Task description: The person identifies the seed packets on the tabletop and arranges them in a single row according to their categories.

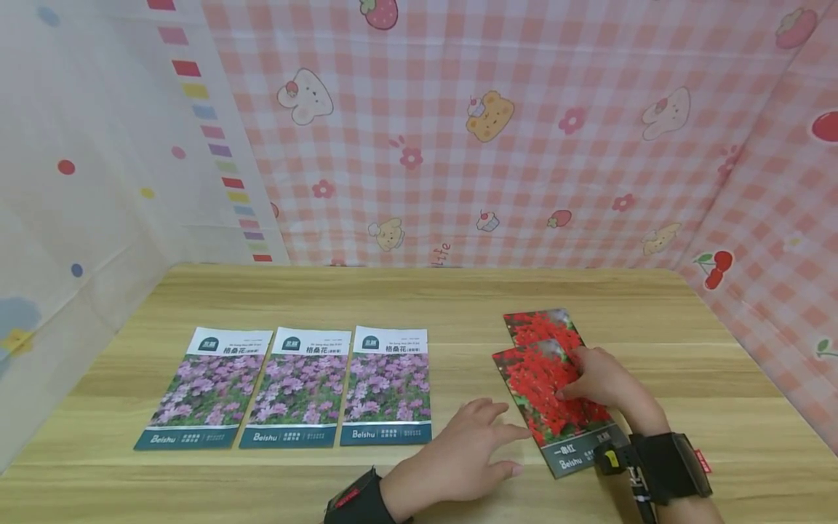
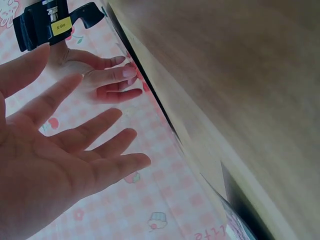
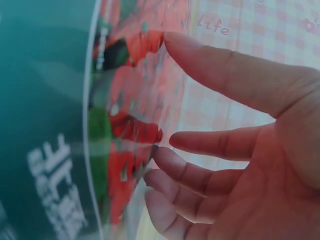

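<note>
Two seed packets with red flowers lie at the right of the table in the head view. The front red-flower packet (image 1: pixel 537 393) overlaps the rear red-flower packet (image 1: pixel 533 326). My right hand (image 1: pixel 605 382) touches the front packet's right side, its thumb on the printed face. In the right wrist view, the thumb and fingertips (image 3: pixel 167 220) stand well apart against the packet. My left hand (image 1: pixel 461 455) hovers left of this packet with spread fingers and holds nothing; the left wrist view shows its bare palm (image 2: pixel 45 170).
Three purple-flower seed packets stand in a row to the left: a left packet (image 1: pixel 206 389), a middle packet (image 1: pixel 297 386) and a right packet (image 1: pixel 388 386). They lie on a wooden table (image 1: pixel 458 291). A pink checked cloth (image 1: pixel 425 109) hangs behind.
</note>
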`<action>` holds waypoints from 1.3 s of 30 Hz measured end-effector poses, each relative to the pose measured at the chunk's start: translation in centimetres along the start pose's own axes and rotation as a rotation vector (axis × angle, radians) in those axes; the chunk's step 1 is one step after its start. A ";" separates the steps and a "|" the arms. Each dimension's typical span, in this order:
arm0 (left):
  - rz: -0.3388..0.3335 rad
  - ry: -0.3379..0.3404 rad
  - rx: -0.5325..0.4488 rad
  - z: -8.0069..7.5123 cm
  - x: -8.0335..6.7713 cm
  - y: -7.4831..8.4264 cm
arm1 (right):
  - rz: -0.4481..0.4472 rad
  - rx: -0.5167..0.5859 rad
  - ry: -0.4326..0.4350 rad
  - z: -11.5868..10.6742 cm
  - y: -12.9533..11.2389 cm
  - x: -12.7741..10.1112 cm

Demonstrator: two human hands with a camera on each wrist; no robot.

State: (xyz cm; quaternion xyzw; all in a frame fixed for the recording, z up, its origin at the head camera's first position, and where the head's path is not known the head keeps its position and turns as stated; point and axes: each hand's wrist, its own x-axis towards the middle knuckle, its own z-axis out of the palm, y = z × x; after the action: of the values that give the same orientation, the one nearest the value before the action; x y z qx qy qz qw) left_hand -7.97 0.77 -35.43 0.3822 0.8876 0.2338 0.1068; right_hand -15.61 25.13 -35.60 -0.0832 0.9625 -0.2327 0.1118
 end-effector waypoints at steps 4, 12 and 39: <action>0.002 0.002 0.031 0.1 -0.1 0.1 | 0.036 0.043 -0.003 0.1 0.4 0.1; -0.034 -0.015 -0.038 -0.2 0.0 0.0 | 0.091 0.136 0.018 0.1 1.4 0.1; -0.261 0.106 -0.583 -2.0 -0.2 -1.6 | -0.037 0.608 -0.092 -1.0 2.5 -0.4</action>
State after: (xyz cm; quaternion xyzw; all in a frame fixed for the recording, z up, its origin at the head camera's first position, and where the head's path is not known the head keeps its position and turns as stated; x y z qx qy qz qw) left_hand -9.60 -1.02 -34.54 0.2058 0.8290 0.4822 0.1947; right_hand -15.74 27.81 -35.85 -0.0738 0.8410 -0.5081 0.1708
